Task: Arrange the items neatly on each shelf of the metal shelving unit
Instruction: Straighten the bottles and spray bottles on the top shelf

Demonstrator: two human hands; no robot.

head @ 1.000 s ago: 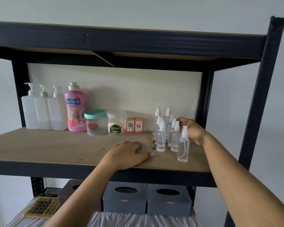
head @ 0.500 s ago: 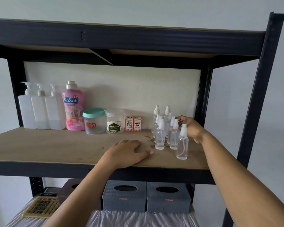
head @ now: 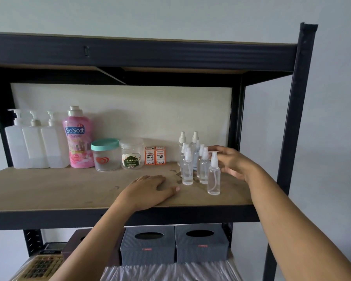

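While the right hand (head: 234,164) hovers loosely spread beside the front spray bottle (head: 213,175), perhaps brushing its nozzle, the left hand (head: 150,189) lies flat on the shelf board (head: 49,189). That bottle stands apart from the cluster of spray bottles (head: 190,159); I'd say it needs nudging back into line.

left hand (head: 150,189) flat on shelf (head: 49,189) | right hand (head: 231,165) beside front spray bottle (head: 213,177)
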